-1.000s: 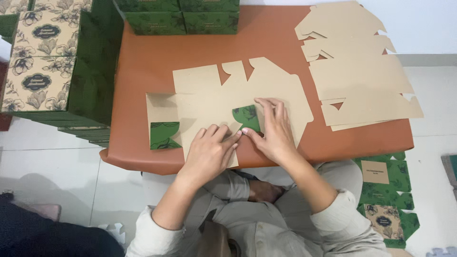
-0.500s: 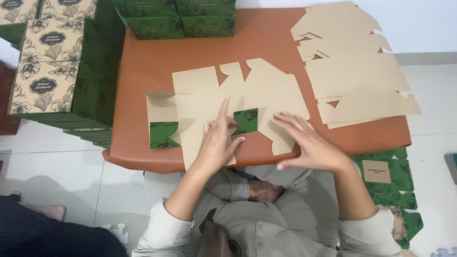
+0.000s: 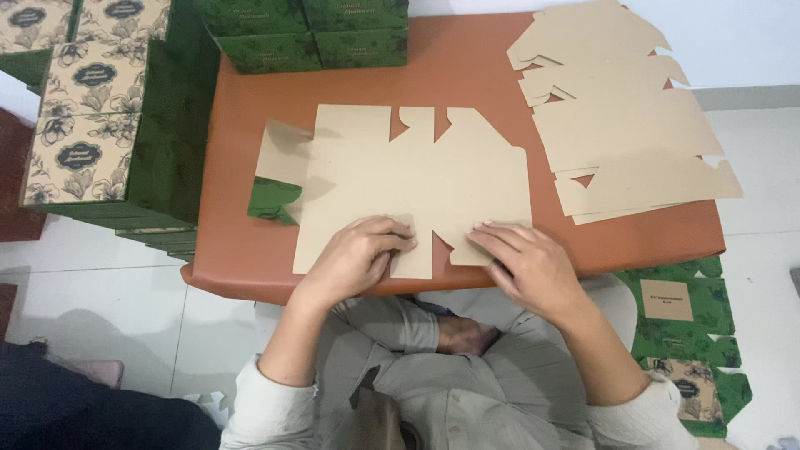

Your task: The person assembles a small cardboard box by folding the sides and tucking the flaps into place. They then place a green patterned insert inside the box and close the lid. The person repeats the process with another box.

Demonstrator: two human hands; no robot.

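A flat, die-cut cardboard box blank [image 3: 417,179] lies brown side up on the orange-brown table [image 3: 467,79]. One flap at its left end is folded over and shows its green printed side [image 3: 271,202]. My left hand [image 3: 354,258] presses with curled fingers on the blank's near edge, beside a small flap. Flat on the near right flap rests my right hand [image 3: 529,262], fingers spread and pointing left. Neither hand grips anything.
A stack of several more flat brown blanks [image 3: 621,125] lies at the table's right. Assembled green boxes [image 3: 312,33] stand at the back edge. Stacked floral-topped boxes [image 3: 92,125] sit to the left, and green printed blanks [image 3: 679,325] lie on the white floor at right.
The blank's near panel, folded up before and showing green in the middle, now lies flat. Both hands have slid to its near edge, the right one moving left.
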